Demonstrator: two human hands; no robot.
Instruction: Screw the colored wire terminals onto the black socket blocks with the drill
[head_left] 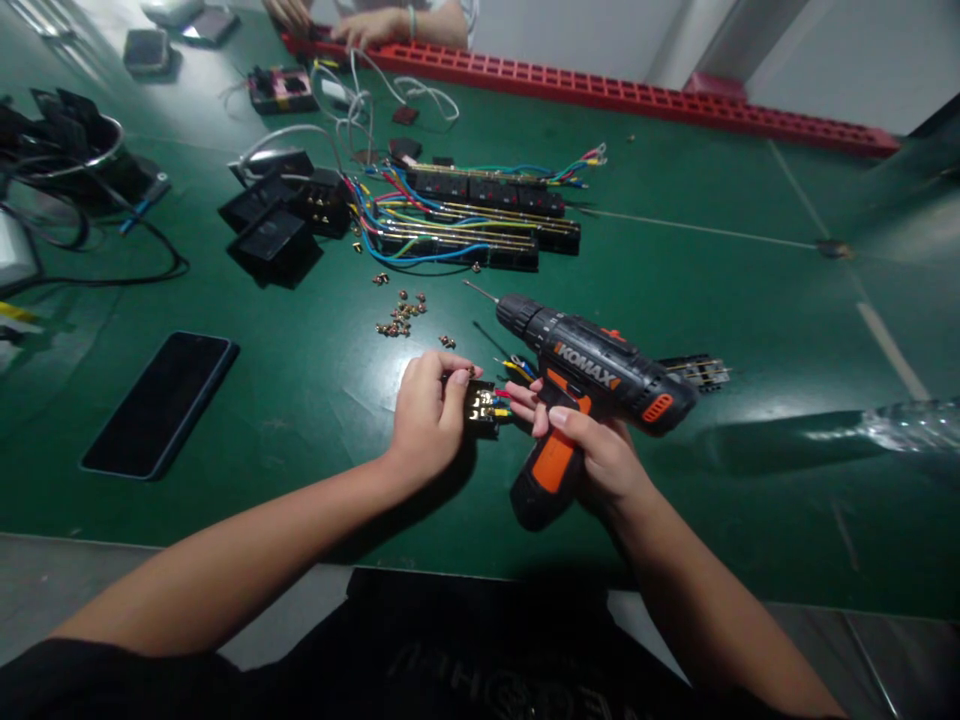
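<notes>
My left hand (427, 410) is closed on the left end of a small black block with shiny brass contacts (481, 402). Something small and copper-coloured, perhaps a screw, shows at its fingertips. Red, blue and yellow wires come out of the block's right side. In my right hand (600, 450) is a black and orange cordless drill (581, 365), its long bit pointing up and left over the table. That hand's outstretched fingers are near the wires; whether they touch them I cannot tell. Just beyond my left hand lie several loose copper-coloured screws (401, 318).
Wired black power strips (465, 240) lie farther back beside black plastic covers (274, 240). A dark phone (161, 405) rests at left, below a round container (101, 165) of black parts. Another person's hand (375, 27) is by the red perforated rail (570, 80).
</notes>
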